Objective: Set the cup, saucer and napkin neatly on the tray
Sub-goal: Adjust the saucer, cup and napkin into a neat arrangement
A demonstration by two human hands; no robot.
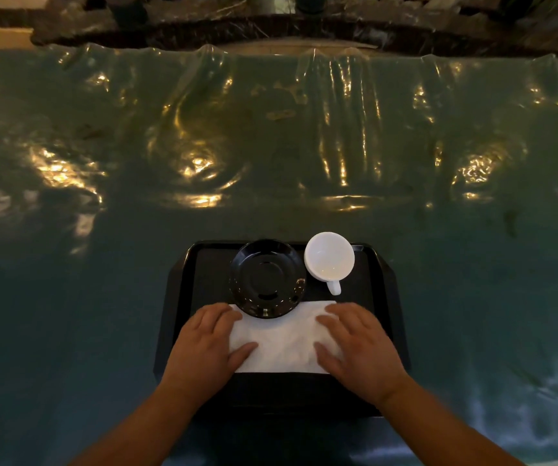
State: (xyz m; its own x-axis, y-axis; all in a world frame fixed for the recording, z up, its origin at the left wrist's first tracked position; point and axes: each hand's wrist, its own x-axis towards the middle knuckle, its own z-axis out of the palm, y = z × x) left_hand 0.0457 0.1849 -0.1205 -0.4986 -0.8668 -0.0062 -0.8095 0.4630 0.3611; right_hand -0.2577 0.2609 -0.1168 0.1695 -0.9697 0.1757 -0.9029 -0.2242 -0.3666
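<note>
Both forearms come in from the bottom edge of the head view, bare, reaching onto the tray. We see the left hand flat on the left end of the napkin, fingers loosely spread, thumb lying across the paper, nothing pinched. Right hand mirrors it on the right end, fingers spread and palm down, pressing, not gripping. Napkin is white, a folded rectangle, lying flat in the near-middle of the tray, long side across.

Saucer is black and glossy, at the far-left-centre of the tray; its near rim overlaps the far edge of the napkin. We cannot tell if it pins the paper or just sits over it. Cup is white, upright, empty, just right of the saucer and about touching its rim, handle pointing toward us. It stands on the tray floor, not on the saucer.

Tray is black and sits on a table covered in wrinkled teal plastic with warm glare spots. Far edge of the scene is dark and blurred, so we skip it.

Progress, our read: all three items are on the tray, napkin being smoothed. Likely left: cup onto saucer, and clearing the saucer-napkin overlap. Nearly done.
</note>
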